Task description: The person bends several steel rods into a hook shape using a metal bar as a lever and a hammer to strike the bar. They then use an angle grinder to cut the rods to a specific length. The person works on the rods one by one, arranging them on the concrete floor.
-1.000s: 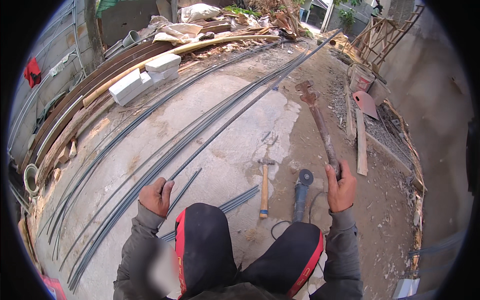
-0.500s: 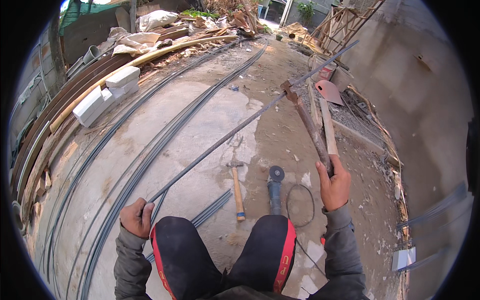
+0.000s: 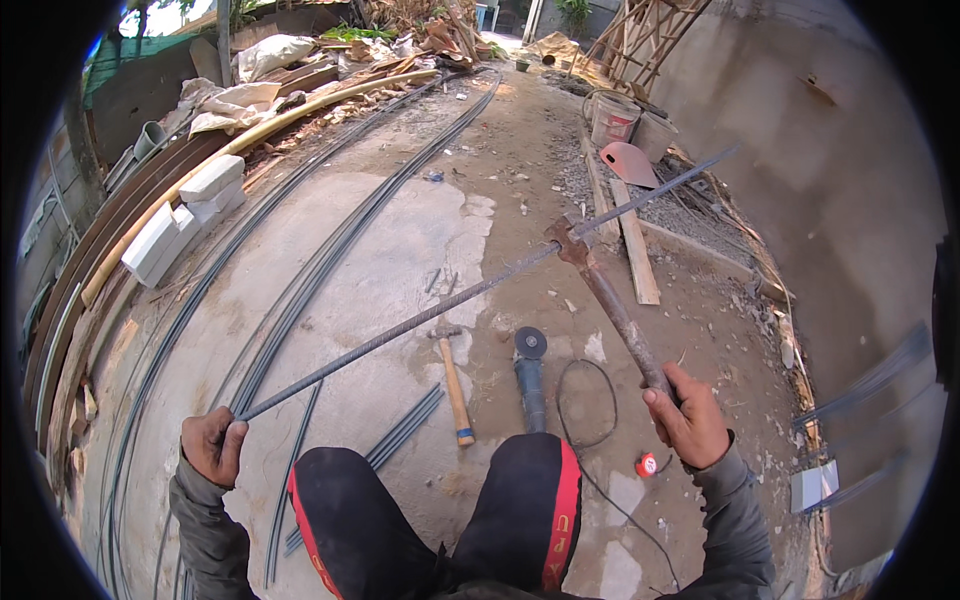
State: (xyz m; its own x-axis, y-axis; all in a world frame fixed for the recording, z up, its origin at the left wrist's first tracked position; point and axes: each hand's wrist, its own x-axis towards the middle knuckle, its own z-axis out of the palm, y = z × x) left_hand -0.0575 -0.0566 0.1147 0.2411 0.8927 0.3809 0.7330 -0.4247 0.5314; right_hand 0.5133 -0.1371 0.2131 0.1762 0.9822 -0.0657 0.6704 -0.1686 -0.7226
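A long ribbed steel rebar (image 3: 400,328) slants up from left to right in front of me. My left hand (image 3: 213,447) is closed round its near left end. Farther along, the jaw of a rusty bar bender with a pipe handle (image 3: 622,322) sits on the rebar, and the far end sticks out beyond it. My right hand (image 3: 693,415) is wrapped round the lower end of that handle. Below the rebar, a wooden-handled hammer (image 3: 457,395) and a corded angle grinder (image 3: 531,385) lie on the ground.
Bundles of long rebar (image 3: 330,250) run along the left, beside white blocks (image 3: 165,235) and a timber pile. Short cut bars (image 3: 408,425) lie near my knees. A red tape measure (image 3: 646,465) rests at right. Buckets (image 3: 613,118) and a plank (image 3: 637,250) line the right wall.
The rebar and bender have come lower and nearer to me. My left hand has moved left and my right hand right and down, both keeping their hold. The tape measure shows more fully.
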